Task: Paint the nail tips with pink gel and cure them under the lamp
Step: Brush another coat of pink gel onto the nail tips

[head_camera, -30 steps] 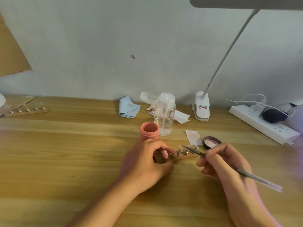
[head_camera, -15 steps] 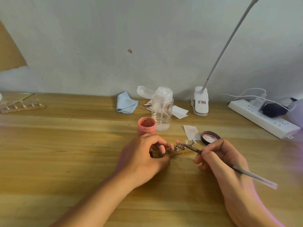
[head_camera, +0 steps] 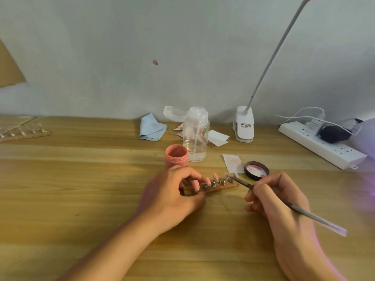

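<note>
Head view: the left grip (head_camera: 172, 191) pinches one end of a thin brown wooden strip (head_camera: 222, 188) of metal pegs bearing pink nail tips (head_camera: 215, 176), hiding that end. Right of the strip, the right grip (head_camera: 278, 197) holds a slim grey brush (head_camera: 304, 213), bristles at the rightmost tip. Behind the strip stands an open pink gel jar (head_camera: 176, 157). Farther behind, the white lamp clip's (head_camera: 243, 124) red label is unreadable.

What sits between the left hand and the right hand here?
In the head view, the wooden holder with its nail tips spans that gap; the left hand grips one end, and the brush in the right hand reaches the other.
</note>
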